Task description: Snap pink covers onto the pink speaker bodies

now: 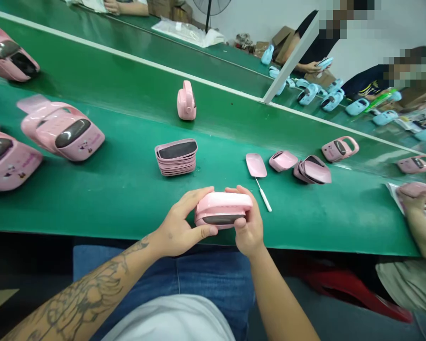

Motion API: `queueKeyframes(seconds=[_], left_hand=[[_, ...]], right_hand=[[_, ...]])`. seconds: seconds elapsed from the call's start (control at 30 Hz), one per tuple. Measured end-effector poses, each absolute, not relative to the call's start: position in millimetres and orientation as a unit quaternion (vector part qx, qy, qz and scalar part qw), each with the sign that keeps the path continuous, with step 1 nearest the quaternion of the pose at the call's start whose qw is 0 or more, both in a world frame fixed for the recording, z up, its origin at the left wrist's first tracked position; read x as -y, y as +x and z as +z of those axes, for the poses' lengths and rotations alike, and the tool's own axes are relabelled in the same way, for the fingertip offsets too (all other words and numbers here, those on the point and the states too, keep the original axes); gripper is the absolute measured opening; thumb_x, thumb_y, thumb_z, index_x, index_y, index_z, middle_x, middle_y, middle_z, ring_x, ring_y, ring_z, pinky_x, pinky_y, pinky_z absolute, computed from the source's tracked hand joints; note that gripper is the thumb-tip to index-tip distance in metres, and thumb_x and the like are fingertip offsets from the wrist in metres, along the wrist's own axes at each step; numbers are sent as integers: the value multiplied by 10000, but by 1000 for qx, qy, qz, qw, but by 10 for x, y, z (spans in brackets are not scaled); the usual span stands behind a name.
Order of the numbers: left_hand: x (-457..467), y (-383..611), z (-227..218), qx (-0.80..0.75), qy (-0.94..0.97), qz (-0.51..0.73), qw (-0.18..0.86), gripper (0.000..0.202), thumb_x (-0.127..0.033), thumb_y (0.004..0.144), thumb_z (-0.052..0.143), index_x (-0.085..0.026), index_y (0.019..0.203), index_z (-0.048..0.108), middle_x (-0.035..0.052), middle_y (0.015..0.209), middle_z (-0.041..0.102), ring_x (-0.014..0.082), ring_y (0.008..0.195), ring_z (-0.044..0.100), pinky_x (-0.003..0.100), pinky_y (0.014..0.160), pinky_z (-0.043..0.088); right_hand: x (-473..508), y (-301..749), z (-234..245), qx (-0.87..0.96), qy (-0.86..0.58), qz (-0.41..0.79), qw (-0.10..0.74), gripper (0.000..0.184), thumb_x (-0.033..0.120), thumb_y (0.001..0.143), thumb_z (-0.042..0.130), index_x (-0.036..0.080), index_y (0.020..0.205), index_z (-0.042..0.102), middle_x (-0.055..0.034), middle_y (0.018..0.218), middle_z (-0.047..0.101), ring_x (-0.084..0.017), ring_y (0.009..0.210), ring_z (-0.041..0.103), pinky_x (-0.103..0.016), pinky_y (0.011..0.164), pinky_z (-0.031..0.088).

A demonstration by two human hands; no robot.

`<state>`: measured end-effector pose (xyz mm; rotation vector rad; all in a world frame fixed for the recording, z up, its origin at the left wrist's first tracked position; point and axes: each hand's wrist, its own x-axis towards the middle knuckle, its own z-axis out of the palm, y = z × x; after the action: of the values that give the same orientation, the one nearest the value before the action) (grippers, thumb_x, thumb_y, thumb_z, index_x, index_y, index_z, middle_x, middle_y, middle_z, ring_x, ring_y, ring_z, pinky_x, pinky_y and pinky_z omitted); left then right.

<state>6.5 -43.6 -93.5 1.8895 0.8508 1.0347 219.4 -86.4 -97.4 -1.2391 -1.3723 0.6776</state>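
Both my hands grip one pink plastic device (223,202) with a carry handle and a dark glossy panel, close to the table's front edge. My left hand (179,221) wraps its left end, thumb along the lower front. On the opposite end, my right hand (251,229) is closed with its thumb against the dark panel. Beyond them stands a stack of pink-rimmed dark covers (176,158). To the right lie a loose pink cover (256,165) and a thin tool with a white handle (265,200), whose tip touches or lies under that cover.
More covers lie in small piles (312,169) to the right. Similar pink devices stand at left (73,132), at the back (187,102) and at right (340,148). A co-worker's hand (417,201) is at far right. Behind a white-edged divider, people handle blue devices (308,94).
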Motion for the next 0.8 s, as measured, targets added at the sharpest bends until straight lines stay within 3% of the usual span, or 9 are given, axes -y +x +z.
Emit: queueKeyframes(seconds=[0.13, 0.3, 0.47, 0.57, 0.7, 0.8], left_hand=[[458, 73, -857, -301, 747, 443, 393, 896, -533, 850, 876, -256, 1607, 487, 172, 1500, 661, 338, 1348, 648, 516, 1183, 516], [556, 96, -909, -281, 736, 463, 405, 827, -431, 951, 734, -244, 1664, 360, 199, 1584, 573, 351, 1419, 602, 547, 1219, 481], [379, 36, -909, -314, 744, 415, 418, 826, -458, 992, 681, -225, 1688, 302, 206, 1628, 537, 361, 1468, 579, 554, 1227, 493], [167, 22, -831, -367, 765, 426, 316, 766, -386, 1020, 641, -227, 1687, 300, 200, 1641, 528, 355, 1502, 549, 577, 1234, 490], [-50, -126, -730, -351, 761, 536, 98, 466, -203, 962, 642, -277, 1420, 592, 129, 1389, 703, 308, 1298, 690, 532, 1115, 584], [-209, -391, -676, -413, 728, 547, 20, 358, -189, 930, 665, -245, 1283, 658, 134, 1309, 716, 306, 1240, 697, 535, 1094, 578]], right_hand=[[894, 2122, -985, 575, -527, 230, 582, 696, 804, 953, 547, 255, 1379, 597, -166, 1333, 712, -355, 1217, 712, -552, 1021, 598], [1002, 1888, -948, 539, -559, 174, 605, 689, 816, 933, 551, 265, 1343, 615, -168, 1310, 700, -378, 1209, 702, -586, 1013, 594], [875, 1966, -677, 513, -597, 276, 552, 548, 662, 902, 723, 240, 1251, 690, -110, 1147, 769, -311, 1029, 743, -453, 865, 625], [242, 2195, -517, 489, -659, 260, 509, 515, 631, 857, 771, 195, 1129, 729, -67, 1014, 774, -259, 911, 720, -393, 817, 599], [-1120, 2544, -363, 426, -722, 169, 518, 374, 479, 943, 749, 125, 1049, 694, -64, 985, 734, -212, 887, 684, -361, 812, 585], [-1975, 2698, -377, 405, -760, 139, 490, 314, 401, 996, 747, 154, 1184, 697, -80, 1193, 726, -217, 1031, 716, -418, 912, 622]])
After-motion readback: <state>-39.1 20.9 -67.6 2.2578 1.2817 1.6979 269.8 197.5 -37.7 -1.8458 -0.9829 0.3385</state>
